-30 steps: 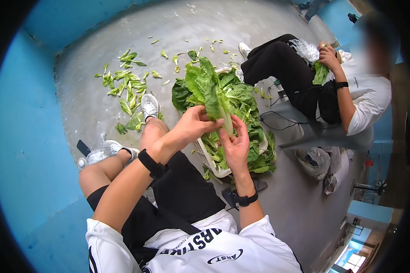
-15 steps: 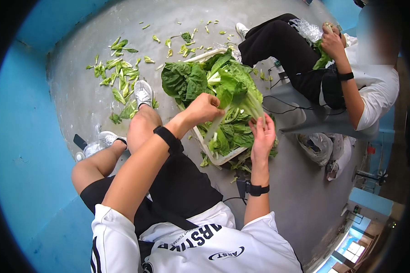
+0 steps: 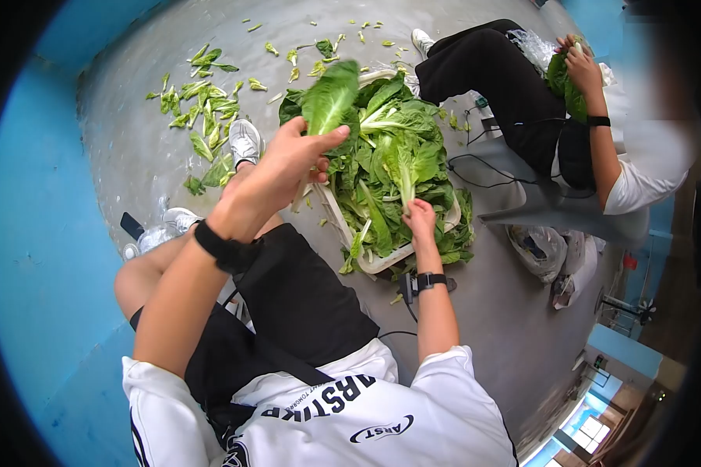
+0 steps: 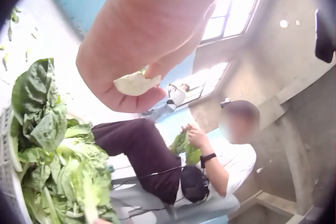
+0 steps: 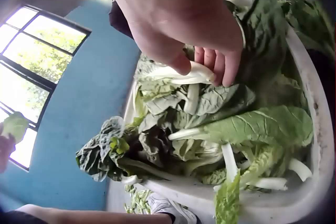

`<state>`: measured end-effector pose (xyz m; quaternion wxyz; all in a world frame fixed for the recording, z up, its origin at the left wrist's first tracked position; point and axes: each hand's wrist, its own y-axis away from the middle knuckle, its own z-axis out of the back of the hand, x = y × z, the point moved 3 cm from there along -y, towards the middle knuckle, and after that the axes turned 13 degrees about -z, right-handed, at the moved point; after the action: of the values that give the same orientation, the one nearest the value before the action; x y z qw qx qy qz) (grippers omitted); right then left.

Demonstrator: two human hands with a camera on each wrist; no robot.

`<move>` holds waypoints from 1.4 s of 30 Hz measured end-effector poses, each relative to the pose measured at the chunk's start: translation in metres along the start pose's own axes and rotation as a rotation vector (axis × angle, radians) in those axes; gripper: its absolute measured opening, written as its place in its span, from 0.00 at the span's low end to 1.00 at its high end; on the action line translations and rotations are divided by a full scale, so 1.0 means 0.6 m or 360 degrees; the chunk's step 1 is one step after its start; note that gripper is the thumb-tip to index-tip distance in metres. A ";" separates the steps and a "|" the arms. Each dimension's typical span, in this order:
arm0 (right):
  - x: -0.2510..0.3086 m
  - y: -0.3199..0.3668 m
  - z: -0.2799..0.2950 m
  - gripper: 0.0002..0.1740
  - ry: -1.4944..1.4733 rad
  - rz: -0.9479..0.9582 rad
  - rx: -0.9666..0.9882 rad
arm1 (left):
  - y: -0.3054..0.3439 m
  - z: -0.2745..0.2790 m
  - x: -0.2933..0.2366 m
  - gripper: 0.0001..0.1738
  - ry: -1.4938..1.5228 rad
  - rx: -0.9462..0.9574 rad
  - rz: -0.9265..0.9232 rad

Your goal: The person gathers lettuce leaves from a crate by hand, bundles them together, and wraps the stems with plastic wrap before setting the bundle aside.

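In the head view my left hand [image 3: 292, 159] holds a single green leaf [image 3: 331, 97], raised left of the crate. Its pale stem end [image 4: 134, 84] shows between thumb and fingers in the left wrist view. My right hand [image 3: 420, 222] pinches the white stalk base of a leafy head of greens [image 3: 406, 167], which lies over the heap. Thumb and fingertips close round that white stalk [image 5: 181, 75] in the right wrist view. Under it, a white plastic crate [image 3: 382, 263] is piled with loose leaves, some hanging over the rim.
Torn leaves [image 3: 202, 101] lie scattered on the grey floor beyond my shoe [image 3: 245, 140]. To the right, another person [image 3: 491, 86] sits holding greens [image 3: 565, 82]. Black cables [image 3: 491, 175] run beside the crate. Plastic bags [image 3: 537, 249] stand farther right.
Both hands were together on the head of greens. The left hand has pulled a leaf off it and moved left; the right hand has lowered the head onto the heap.
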<state>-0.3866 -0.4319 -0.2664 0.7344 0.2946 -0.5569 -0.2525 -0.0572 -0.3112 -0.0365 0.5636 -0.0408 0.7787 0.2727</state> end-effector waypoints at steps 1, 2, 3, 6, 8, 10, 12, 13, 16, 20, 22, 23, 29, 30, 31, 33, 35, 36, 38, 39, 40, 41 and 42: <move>-0.026 -0.010 -0.006 0.19 0.0028 -0.0145 -0.0037 | 0.018 0.011 -0.013 0.17 0.0132 0.0014 -0.0035; -0.041 -0.019 -0.009 0.19 0.0044 -0.0099 -0.0042 | 0.038 0.021 -0.026 0.16 0.0267 0.0024 -0.0069; -0.042 -0.019 -0.012 0.19 0.0057 -0.0099 -0.0034 | 0.061 0.032 -0.042 0.16 0.0274 0.0009 -0.0070; -0.040 -0.007 -0.022 0.17 0.0144 0.0001 -0.0181 | 0.138 0.065 -0.080 0.14 0.0484 0.0011 -0.0080; -0.023 0.010 -0.018 0.19 0.0594 0.0200 -0.0417 | 0.183 0.092 -0.087 0.17 0.0341 -0.0149 -0.0056; -0.012 0.020 -0.020 0.21 0.0876 0.0363 -0.0525 | 0.222 0.117 -0.078 0.17 0.0361 -0.0162 -0.0046; -0.014 0.023 -0.032 0.21 0.0717 0.0293 -0.0381 | 0.256 0.134 -0.059 0.18 0.0447 -0.0278 -0.0009; -0.016 0.024 -0.038 0.20 0.0552 0.0206 -0.0249 | 0.269 0.142 -0.049 0.18 0.0455 -0.0287 -0.0023; -0.002 0.027 -0.060 0.20 0.0489 0.0111 -0.0035 | 0.296 0.160 -0.028 0.18 0.0561 -0.0261 0.0036; -0.017 0.020 -0.070 0.16 0.0591 0.0122 -0.0027 | 0.296 0.159 0.001 0.22 0.0685 -0.0222 0.0038; -0.012 0.035 -0.065 0.14 0.0540 0.0123 -0.0121 | 0.297 0.151 -0.002 0.25 0.0666 -0.0205 -0.0033; -0.010 0.045 -0.059 0.14 0.0560 0.0134 -0.0116 | 0.301 0.151 -0.003 0.29 0.0633 -0.0198 -0.0090; 0.098 0.241 -0.078 0.15 0.0187 0.0474 0.0473 | 0.324 0.179 0.007 0.29 0.0776 -0.0167 -0.0217; 0.122 0.287 -0.096 0.15 0.0201 0.0484 0.0498 | 0.328 0.182 0.008 0.29 0.0777 -0.0163 -0.0217; 0.143 0.334 -0.116 0.17 0.0167 0.0595 0.0614 | 0.334 0.184 0.011 0.28 0.0776 -0.0158 -0.0217; 0.173 0.428 -0.156 0.18 0.0137 0.0708 0.0762 | 0.346 0.188 0.022 0.26 0.0818 -0.0183 -0.0228; 0.180 0.516 -0.208 0.18 0.0224 0.0727 0.1074 | 0.355 0.182 0.034 0.24 0.0740 -0.0079 -0.0156; 0.175 0.551 -0.231 0.18 0.0255 0.0689 0.1194 | 0.359 0.181 0.039 0.25 0.0733 -0.0082 -0.0174; 0.153 0.605 -0.277 0.18 0.0279 0.0574 0.1468 | 0.369 0.176 0.033 0.25 0.0679 -0.0066 -0.0277; 0.138 0.617 -0.299 0.18 0.0273 0.0532 0.1648 | 0.376 0.178 0.026 0.23 0.0673 -0.0051 -0.0357; 0.125 0.629 -0.318 0.19 0.0324 0.0541 0.1703 | 0.385 0.188 0.031 0.23 0.0648 -0.0097 -0.0360; 0.115 0.643 -0.337 0.19 0.0372 0.0560 0.1757 | 0.392 0.202 0.039 0.22 0.0607 -0.0218 -0.0433; 0.111 0.653 -0.354 0.19 0.0366 0.0558 0.1799 | 0.401 0.218 0.043 0.21 0.0573 -0.0332 -0.0509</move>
<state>-0.1480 -0.1726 0.0142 0.5502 0.5687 -0.5620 0.2409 -0.0443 -0.0393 0.0030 0.4446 -0.2690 0.8178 0.2473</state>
